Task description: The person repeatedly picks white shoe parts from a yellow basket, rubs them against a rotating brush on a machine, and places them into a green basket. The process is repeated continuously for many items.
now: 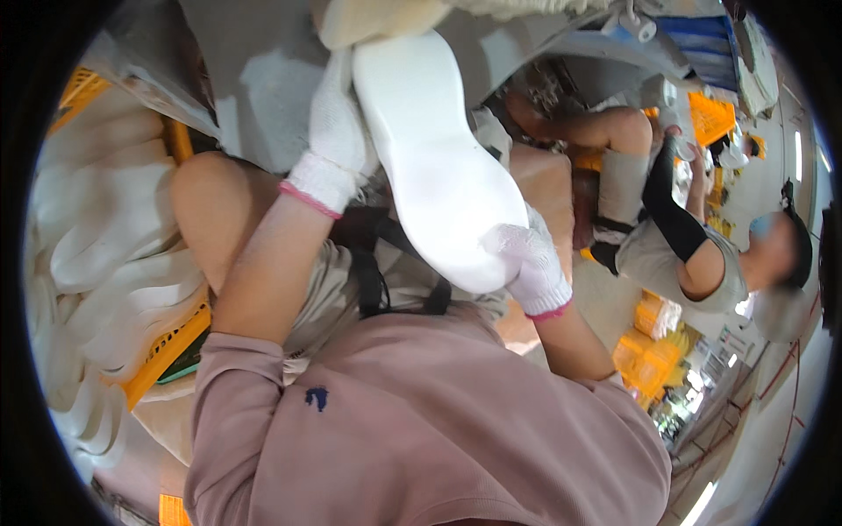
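A white foam shoe sole (pixel 452 175) slants across the upper middle, held in both my hands. My left hand (pixel 340 131), in a white knit glove with a pink cuff, is closed along its left edge near the far end. My right hand (pixel 533 263), gloved alike, pinches the rounded near end with the thumb on top. The sole's far end meets a cream-coloured round pad or wheel (pixel 381 19) at the top edge; whether they touch firmly I cannot tell. Some of my left fingers are hidden.
At left, a yellow crate (pixel 167 355) is heaped with white soles (pixel 114 228). Grey machine housing (pixel 263 96) stands ahead, near my knees. A co-worker (pixel 702 254) sits at right, handling something pale. Yellow crates (pixel 649 359) stand behind on the right.
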The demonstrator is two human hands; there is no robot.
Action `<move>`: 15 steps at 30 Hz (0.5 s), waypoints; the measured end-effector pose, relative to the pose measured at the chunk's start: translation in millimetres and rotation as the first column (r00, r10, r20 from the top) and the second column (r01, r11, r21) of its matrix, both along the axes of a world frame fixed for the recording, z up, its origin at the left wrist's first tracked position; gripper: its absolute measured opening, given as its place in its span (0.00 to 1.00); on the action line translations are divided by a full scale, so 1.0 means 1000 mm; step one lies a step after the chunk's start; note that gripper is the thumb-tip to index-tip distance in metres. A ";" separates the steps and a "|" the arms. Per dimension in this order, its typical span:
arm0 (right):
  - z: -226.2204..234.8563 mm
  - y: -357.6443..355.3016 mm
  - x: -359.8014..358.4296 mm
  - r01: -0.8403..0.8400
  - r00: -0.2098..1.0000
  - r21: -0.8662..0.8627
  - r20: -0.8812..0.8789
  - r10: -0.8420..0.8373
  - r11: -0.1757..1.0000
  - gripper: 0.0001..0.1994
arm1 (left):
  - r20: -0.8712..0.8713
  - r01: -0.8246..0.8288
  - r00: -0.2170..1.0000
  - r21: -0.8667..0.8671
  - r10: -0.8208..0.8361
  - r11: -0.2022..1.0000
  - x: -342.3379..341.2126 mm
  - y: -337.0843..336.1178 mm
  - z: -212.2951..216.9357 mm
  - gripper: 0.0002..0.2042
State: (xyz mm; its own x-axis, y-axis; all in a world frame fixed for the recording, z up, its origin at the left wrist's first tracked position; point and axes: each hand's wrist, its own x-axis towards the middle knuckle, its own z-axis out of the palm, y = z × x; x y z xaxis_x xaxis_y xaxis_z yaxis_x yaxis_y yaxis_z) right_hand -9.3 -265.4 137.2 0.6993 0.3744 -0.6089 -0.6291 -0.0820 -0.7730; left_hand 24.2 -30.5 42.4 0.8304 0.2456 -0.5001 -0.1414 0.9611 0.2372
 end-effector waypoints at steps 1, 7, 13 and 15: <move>-0.003 0.004 0.005 0.038 0.999 -0.043 -0.030 -0.039 0.998 0.27 | -0.065 -0.034 0.997 -0.021 0.033 0.999 0.006 0.005 0.005 0.26; -0.019 0.068 0.042 -0.146 0.981 0.266 0.164 0.104 0.953 0.15 | -0.071 -0.120 0.984 0.407 0.162 0.905 0.022 0.034 -0.016 0.24; -0.019 0.108 0.051 -0.282 0.853 -0.014 0.454 0.258 0.959 0.19 | -0.099 -0.150 0.968 0.508 0.231 0.848 0.002 0.050 -0.049 0.26; -0.011 0.098 0.038 -0.250 0.948 0.279 0.267 0.176 0.927 0.21 | -0.100 -0.086 0.979 0.593 0.179 0.801 -0.010 0.052 -0.046 0.26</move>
